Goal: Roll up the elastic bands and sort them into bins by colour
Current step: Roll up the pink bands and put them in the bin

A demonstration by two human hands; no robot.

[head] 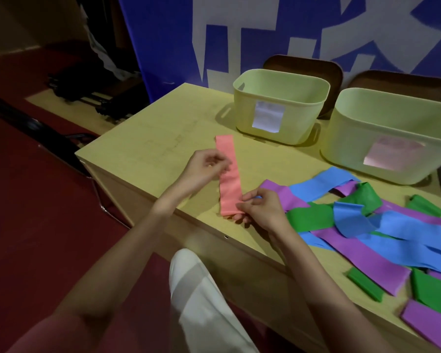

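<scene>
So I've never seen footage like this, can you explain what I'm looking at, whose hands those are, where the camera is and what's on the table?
No machine here: a person wears a camera on the head, looking down at their own bare arms. The single picture is that head view. On the table a pink band lies flat. The right hand pinches its near end, seemingly to start rolling it; the left hand touches its left edge midway, fingers curled. To the right lies a tangled pile of bands, blue, purple and green, some green ones already folded or rolled. Two pale green bins with paper labels stand at the back.
</scene>
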